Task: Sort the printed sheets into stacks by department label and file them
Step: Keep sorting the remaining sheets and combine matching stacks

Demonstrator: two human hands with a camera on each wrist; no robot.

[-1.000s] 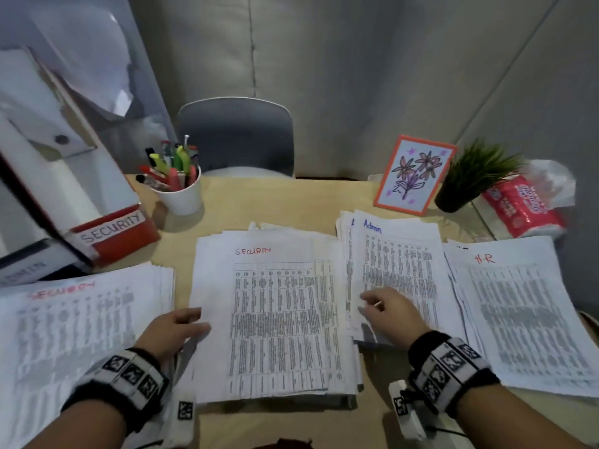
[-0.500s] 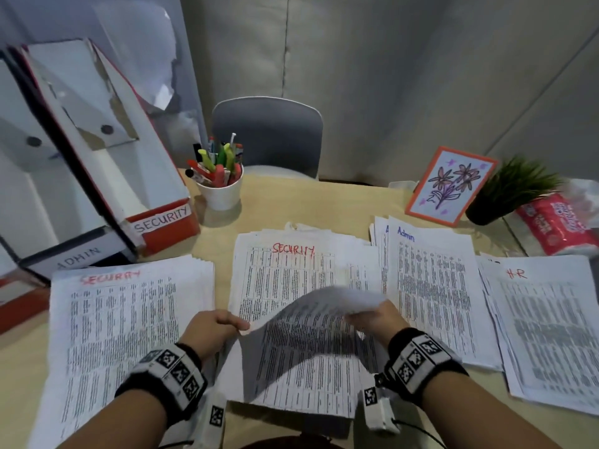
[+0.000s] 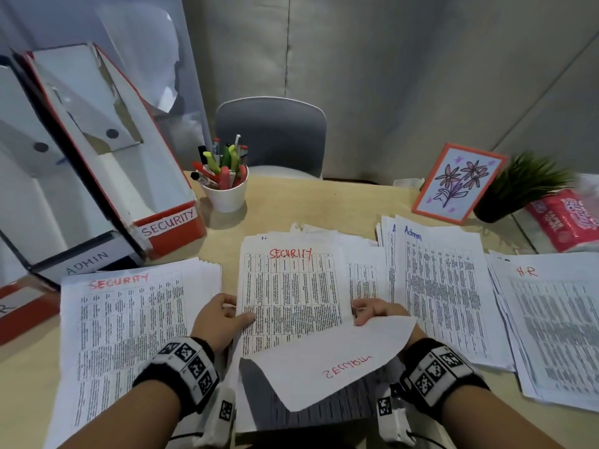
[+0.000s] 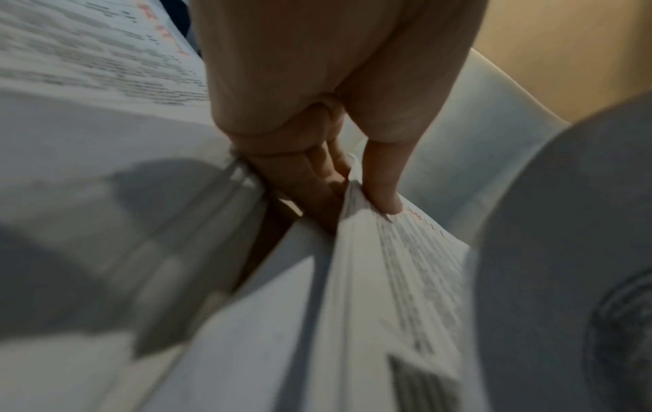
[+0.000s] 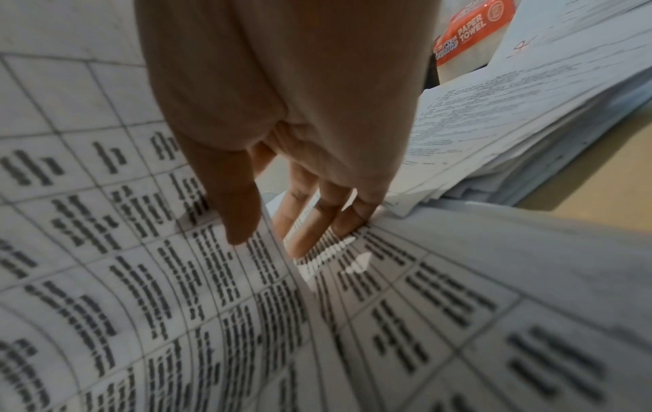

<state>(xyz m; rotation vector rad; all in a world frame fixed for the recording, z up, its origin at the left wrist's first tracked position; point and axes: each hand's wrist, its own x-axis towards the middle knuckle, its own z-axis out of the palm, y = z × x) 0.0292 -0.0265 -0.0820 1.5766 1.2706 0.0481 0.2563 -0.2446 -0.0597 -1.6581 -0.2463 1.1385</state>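
Observation:
The middle pile (image 3: 291, 286) carries a sheet headed SECURITY in red. My left hand (image 3: 223, 314) grips a bundle of these sheets at their left edge, thumb on top and fingers beneath (image 4: 356, 192). My right hand (image 3: 372, 312) pinches the right edge, thumb over a printed sheet (image 5: 271, 237). The top sheet (image 3: 324, 361) has flopped over toward me, its back showing SECURITY in reverse. A sorted Security stack (image 3: 123, 319) lies at the left, an Admin stack (image 3: 444, 286) and an H-R stack (image 3: 551, 319) at the right. File boxes labelled SECURITY (image 3: 168, 222) and ADMIN (image 3: 87, 262) stand at the back left.
A third red box (image 3: 19, 306) sits at the far left edge. Behind the piles stand a white pen cup (image 3: 227, 192), a framed flower drawing (image 3: 458, 183), a small plant (image 3: 518, 186) and a paper towel pack (image 3: 567, 218). A grey chair (image 3: 270, 134) faces the desk.
Both hands lay flat a second ago, the right one on the Admin stack. They have since taken hold of the middle pile's sheets, and the top sheet curled up and flopped over toward me.

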